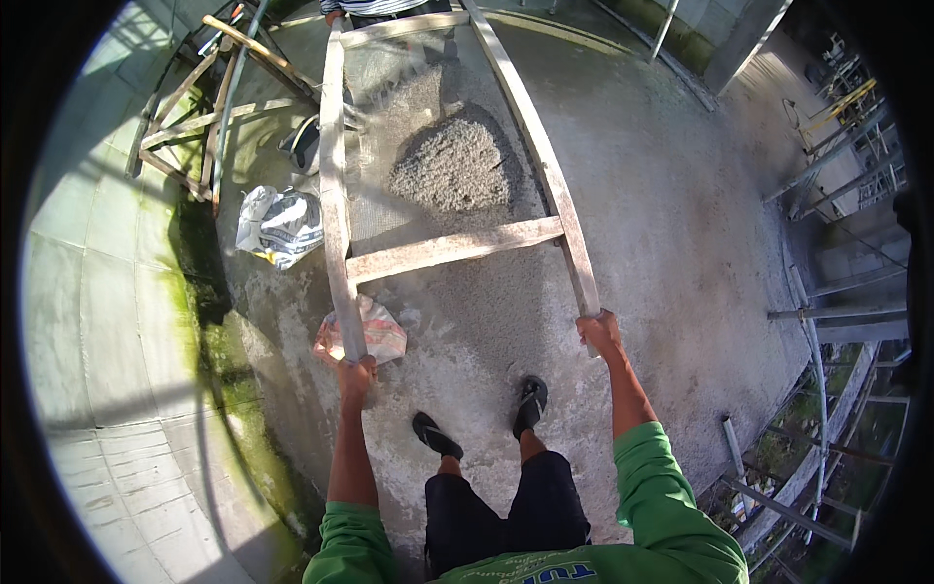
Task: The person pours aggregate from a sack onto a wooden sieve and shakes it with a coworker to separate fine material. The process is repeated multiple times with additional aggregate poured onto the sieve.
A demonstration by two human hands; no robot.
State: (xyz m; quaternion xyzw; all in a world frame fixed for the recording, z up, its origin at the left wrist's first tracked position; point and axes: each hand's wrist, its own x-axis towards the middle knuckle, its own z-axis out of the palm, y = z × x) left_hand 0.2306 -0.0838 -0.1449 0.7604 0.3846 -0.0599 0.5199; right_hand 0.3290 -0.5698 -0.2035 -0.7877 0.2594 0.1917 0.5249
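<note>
A long wooden-framed sand screen (457, 249) stretches away from me, with fine mesh between its side rails. My left hand (357, 378) is closed round the near end of the left rail. The right rail's near end is gripped by my right hand (599, 331). Within the frame shows a heap of grey sand (455, 165), nearer the far end; whether all of it rests on the mesh is hard to tell. At the far end, another person's hand (334, 18) is at the left rail.
A white sack (279, 226) lies left of the screen, and a red-and-white sack (381, 331) sits beneath the left rail. Wooden trestles (209, 127) lean by the mossy wall (107, 292) at left. Scaffold poles (837, 311) edge the concrete floor (681, 243) at right.
</note>
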